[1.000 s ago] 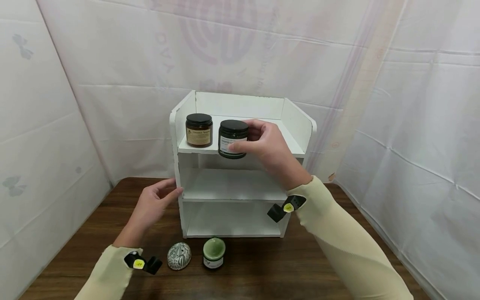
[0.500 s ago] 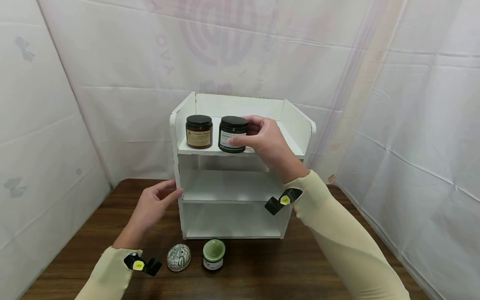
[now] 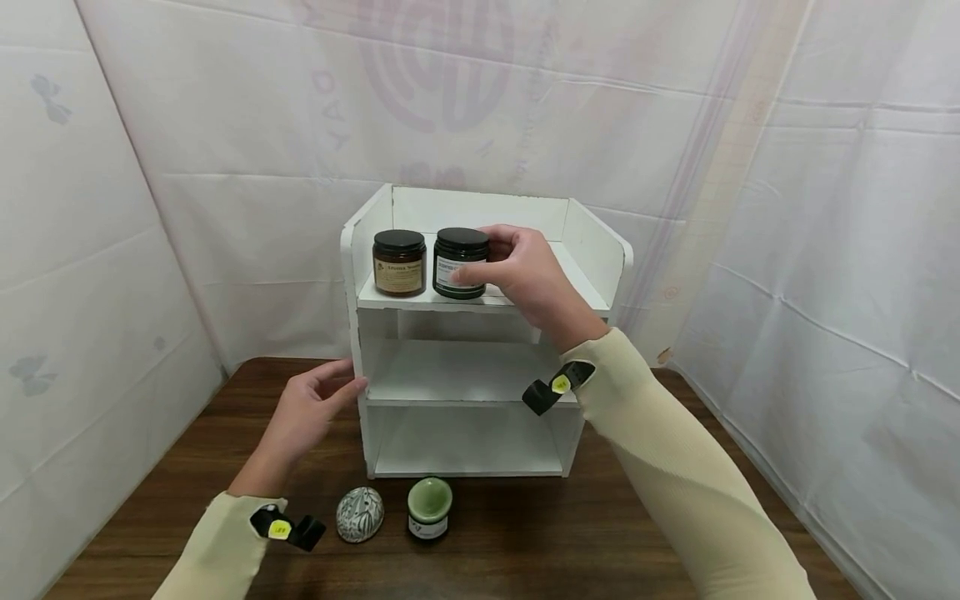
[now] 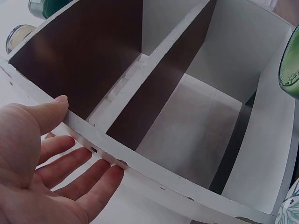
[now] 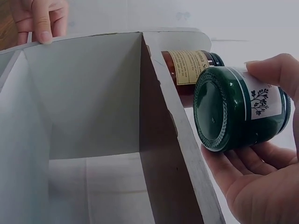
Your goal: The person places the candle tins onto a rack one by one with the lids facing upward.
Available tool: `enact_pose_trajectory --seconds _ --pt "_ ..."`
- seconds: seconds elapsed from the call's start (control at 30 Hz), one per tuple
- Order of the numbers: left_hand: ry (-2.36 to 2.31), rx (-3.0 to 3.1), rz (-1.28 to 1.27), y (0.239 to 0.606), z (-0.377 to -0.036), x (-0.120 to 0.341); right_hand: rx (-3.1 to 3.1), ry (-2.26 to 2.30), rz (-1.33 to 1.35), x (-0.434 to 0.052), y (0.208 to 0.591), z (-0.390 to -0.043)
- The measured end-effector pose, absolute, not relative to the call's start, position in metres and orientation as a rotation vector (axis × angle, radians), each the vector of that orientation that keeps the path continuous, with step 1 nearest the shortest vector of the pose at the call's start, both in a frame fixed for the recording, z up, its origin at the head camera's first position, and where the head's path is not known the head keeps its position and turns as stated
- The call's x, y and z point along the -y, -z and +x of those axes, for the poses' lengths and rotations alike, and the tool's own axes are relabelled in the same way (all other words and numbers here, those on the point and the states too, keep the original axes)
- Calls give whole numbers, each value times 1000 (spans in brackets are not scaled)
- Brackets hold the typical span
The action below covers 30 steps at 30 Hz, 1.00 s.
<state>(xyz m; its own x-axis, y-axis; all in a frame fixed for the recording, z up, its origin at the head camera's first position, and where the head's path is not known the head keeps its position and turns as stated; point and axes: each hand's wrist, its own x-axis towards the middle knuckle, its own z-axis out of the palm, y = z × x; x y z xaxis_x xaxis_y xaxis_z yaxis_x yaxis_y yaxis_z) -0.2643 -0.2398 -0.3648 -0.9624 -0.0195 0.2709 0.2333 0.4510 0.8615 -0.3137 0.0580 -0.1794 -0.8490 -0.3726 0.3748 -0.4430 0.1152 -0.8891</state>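
My right hand [image 3: 525, 271] grips a dark green candle jar [image 3: 460, 265] with a black lid and white label, thumb across the label. It is upright at the front of the top shelf, just right of an amber candle jar [image 3: 399, 265] with a tan label. In the right wrist view the green jar's base [image 5: 210, 112] shows at the shelf's front edge. My left hand [image 3: 311, 408] touches the left side panel of the white shelf unit [image 3: 468, 398]; its thumb rests on the front edge and its fingers lie along the outside, fairly straight in the left wrist view.
On the brown wooden table [image 3: 570, 542] in front of the unit stand an open green jar [image 3: 429, 508] with a white label and a domed, black-and-white patterned lid [image 3: 360, 514]. The unit's middle and bottom shelves face forward. White cloth walls [image 3: 247, 250] enclose the table.
My right hand has raised the green jar slightly, then moved it back and left over the top shelf, closer to the amber jar. My left hand has stayed at the side panel.
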Motion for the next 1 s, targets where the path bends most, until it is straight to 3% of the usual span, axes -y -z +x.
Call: enact_pose_trajectory --seconds 1.0 --pt "1507 2469 -179 364 -264 242 2429 -1873 729 -45 174 -337"
